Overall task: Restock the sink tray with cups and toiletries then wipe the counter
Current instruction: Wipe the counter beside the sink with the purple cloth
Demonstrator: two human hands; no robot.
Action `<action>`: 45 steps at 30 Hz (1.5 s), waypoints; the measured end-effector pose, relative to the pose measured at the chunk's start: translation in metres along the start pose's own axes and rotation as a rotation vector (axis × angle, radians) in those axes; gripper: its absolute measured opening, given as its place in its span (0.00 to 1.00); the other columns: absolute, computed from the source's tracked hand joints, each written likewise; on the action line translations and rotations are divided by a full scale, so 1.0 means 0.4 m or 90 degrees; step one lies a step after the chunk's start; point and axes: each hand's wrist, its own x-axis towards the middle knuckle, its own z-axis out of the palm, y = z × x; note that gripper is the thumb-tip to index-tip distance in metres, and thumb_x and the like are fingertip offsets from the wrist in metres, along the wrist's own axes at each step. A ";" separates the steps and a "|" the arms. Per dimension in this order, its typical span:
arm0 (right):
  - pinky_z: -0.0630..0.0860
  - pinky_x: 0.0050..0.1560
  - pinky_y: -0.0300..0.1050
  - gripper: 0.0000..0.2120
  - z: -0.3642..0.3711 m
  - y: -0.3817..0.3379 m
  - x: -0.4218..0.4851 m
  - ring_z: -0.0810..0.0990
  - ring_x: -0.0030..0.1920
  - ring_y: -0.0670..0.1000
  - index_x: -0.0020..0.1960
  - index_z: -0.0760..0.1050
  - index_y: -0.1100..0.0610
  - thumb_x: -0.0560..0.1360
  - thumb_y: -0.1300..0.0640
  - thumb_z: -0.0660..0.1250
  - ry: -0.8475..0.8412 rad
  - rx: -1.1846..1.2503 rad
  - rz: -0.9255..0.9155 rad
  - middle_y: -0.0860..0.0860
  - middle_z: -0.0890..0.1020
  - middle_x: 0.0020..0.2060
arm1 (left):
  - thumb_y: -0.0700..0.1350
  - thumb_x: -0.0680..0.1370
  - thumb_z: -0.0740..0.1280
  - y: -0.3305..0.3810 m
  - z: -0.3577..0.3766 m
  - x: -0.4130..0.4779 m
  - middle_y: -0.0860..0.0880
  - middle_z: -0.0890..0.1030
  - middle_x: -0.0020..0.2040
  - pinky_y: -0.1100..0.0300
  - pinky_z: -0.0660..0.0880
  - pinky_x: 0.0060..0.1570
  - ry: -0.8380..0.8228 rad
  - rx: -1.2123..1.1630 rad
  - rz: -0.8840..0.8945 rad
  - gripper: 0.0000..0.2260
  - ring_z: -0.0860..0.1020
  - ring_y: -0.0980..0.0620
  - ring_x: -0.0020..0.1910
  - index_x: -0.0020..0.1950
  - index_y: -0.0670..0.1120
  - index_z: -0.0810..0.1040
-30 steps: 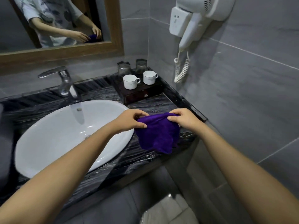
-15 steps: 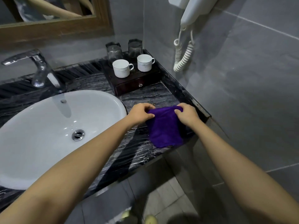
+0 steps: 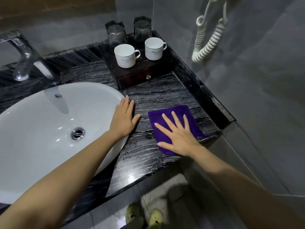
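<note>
1. The right hand (image 3: 179, 138) lies flat, palm down, with fingers spread wide and straight. It presses on the folded purple microfibre cloth (image 3: 179, 109).
2. The cloth lies flat on the black, white-veined marble counter (image 3: 148, 162), directly beneath the right palm and fingers. Its edges show beyond the fingertips and on both sides of the hand.
3. The left hand (image 3: 123, 119) is also flat, fingers straight and close together. It rests on the rim of the white oval ceramic basin (image 3: 41, 113), just beside the cloth. It holds nothing.
4. A strip of bare counter separates the two hands.
5. Beyond the fingertips of both hands stands the dark wooden tray with a small knobbed drawer (image 3: 132, 80).
6. Two white ceramic cups stand upright on the tray: one (image 3: 125, 55) ahead of the left hand, one (image 3: 154, 48) ahead of the right hand.
7. Behind the cups stand two clear glass tumblers (image 3: 116, 33) (image 3: 142, 27). Blur prevents telling whether they are upright or inverted.
8. A chrome tap (image 3: 24, 60) stands well to the left of the left hand.
9. A white coiled cord (image 3: 206, 43) hangs on the grey tiled wall, beyond and to the right of the right hand.
</note>
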 end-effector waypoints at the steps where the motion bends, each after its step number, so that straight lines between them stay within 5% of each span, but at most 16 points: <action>1: 0.34 0.70 0.68 0.36 0.004 0.000 0.004 0.37 0.77 0.61 0.75 0.43 0.38 0.70 0.27 0.43 0.003 -0.006 0.004 0.51 0.43 0.78 | 0.53 0.78 0.59 -0.001 0.006 0.000 0.35 0.55 0.75 0.44 0.52 0.73 0.000 -0.007 -0.017 0.30 0.53 0.37 0.75 0.73 0.37 0.57; 14: 0.45 0.73 0.66 0.34 0.007 -0.004 0.021 0.49 0.78 0.59 0.76 0.52 0.44 0.74 0.32 0.43 0.055 -0.004 0.015 0.49 0.55 0.78 | 0.52 0.79 0.57 -0.006 0.029 0.001 0.36 0.50 0.76 0.51 0.44 0.75 0.032 -0.060 -0.027 0.30 0.46 0.40 0.76 0.73 0.35 0.53; 27: 0.45 0.74 0.66 0.26 -0.016 0.041 0.140 0.47 0.78 0.57 0.76 0.50 0.42 0.80 0.40 0.44 0.061 0.010 0.042 0.47 0.52 0.78 | 0.52 0.79 0.57 -0.007 0.034 -0.001 0.36 0.50 0.76 0.52 0.44 0.74 0.044 -0.058 -0.024 0.30 0.46 0.40 0.76 0.73 0.36 0.53; 32: 0.42 0.74 0.64 0.27 -0.047 0.084 0.254 0.44 0.78 0.54 0.76 0.48 0.39 0.78 0.35 0.44 -0.003 0.048 0.055 0.45 0.49 0.78 | 0.53 0.79 0.57 -0.009 0.039 0.002 0.37 0.50 0.76 0.52 0.43 0.74 0.051 -0.056 -0.024 0.30 0.46 0.41 0.76 0.74 0.36 0.53; 36: 0.47 0.72 0.63 0.30 -0.091 0.129 0.302 0.53 0.75 0.57 0.73 0.57 0.39 0.74 0.31 0.45 0.020 0.013 -0.028 0.47 0.57 0.77 | 0.53 0.79 0.58 -0.011 0.041 0.004 0.37 0.51 0.76 0.53 0.44 0.74 0.061 -0.050 -0.019 0.30 0.47 0.41 0.76 0.73 0.36 0.54; 39: 0.39 0.74 0.64 0.31 -0.077 0.149 0.303 0.45 0.78 0.55 0.75 0.53 0.39 0.74 0.31 0.44 0.026 -0.029 -0.076 0.47 0.49 0.78 | 0.52 0.79 0.58 -0.011 0.041 0.004 0.37 0.52 0.76 0.54 0.44 0.73 0.066 -0.055 -0.016 0.30 0.47 0.40 0.76 0.73 0.36 0.55; 45: 0.39 0.75 0.63 0.32 -0.051 0.124 0.315 0.42 0.78 0.53 0.75 0.49 0.38 0.73 0.30 0.42 0.044 0.033 0.005 0.47 0.46 0.79 | 0.51 0.79 0.59 -0.009 0.041 0.005 0.36 0.52 0.76 0.53 0.44 0.74 0.058 -0.053 -0.017 0.29 0.47 0.40 0.76 0.73 0.36 0.55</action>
